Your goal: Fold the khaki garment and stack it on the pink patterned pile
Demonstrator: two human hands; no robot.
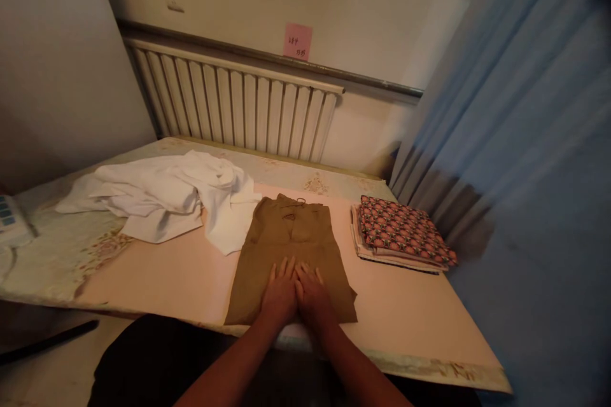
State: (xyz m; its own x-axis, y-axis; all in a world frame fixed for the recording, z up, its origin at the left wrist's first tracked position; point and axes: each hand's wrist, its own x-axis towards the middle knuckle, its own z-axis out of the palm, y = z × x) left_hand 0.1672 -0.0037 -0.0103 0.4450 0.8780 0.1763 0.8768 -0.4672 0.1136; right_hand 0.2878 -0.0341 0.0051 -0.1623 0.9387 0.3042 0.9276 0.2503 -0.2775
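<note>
Brown shorts (296, 229) with a drawstring at the waist lie spread on the table, waistband away from me and lower edge near the front. My left hand (280, 289) rests flat on the lower middle of the cloth, fingers stretched out. Right beside it, my right hand (312, 292) lies palm down as well, the two hands touching along their inner sides. Neither hand grips anything. To the left, a crumpled white garment (167, 184) reaches close to the shorts' upper left edge.
A folded stack with a red patterned cloth (405, 229) on top sits at the right on the table (405, 318). A blue curtain (539, 203) hangs along the right side. Behind stands a radiator (243, 105), with a pink note (297, 42) above it. A white device (12, 222) is partly visible at far left.
</note>
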